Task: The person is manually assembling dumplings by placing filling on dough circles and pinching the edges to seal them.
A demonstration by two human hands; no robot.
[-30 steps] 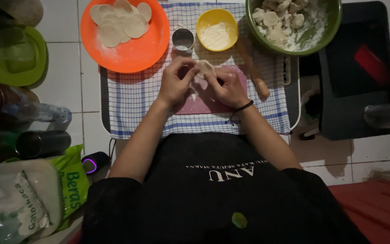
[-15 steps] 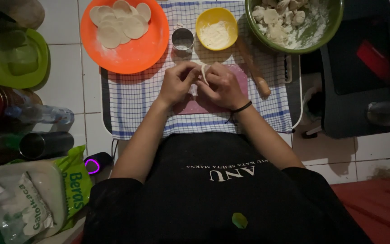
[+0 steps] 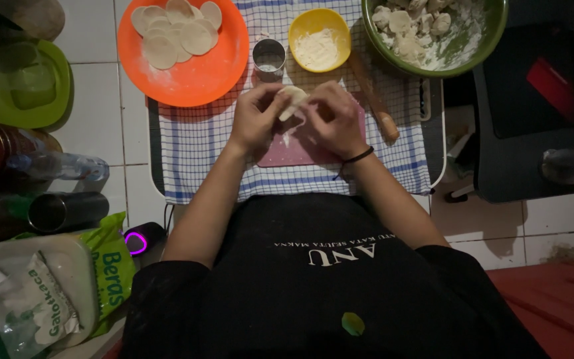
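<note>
Now your left hand (image 3: 255, 118) and right hand (image 3: 333, 119) pinch the folded dumpling wrapper (image 3: 291, 102) together. It sits between your fingertips, raised above the pink cutting board (image 3: 293, 151).

I am sitting on a white tiled floor (image 3: 94, 126) in a home kitchen: a checked cloth (image 3: 200, 143), an orange plate (image 3: 187, 73) of dough rounds, a yellow flour bowl (image 3: 319, 40), a rolling pin (image 3: 375, 100), bottles (image 3: 48, 166) beside me.
</note>
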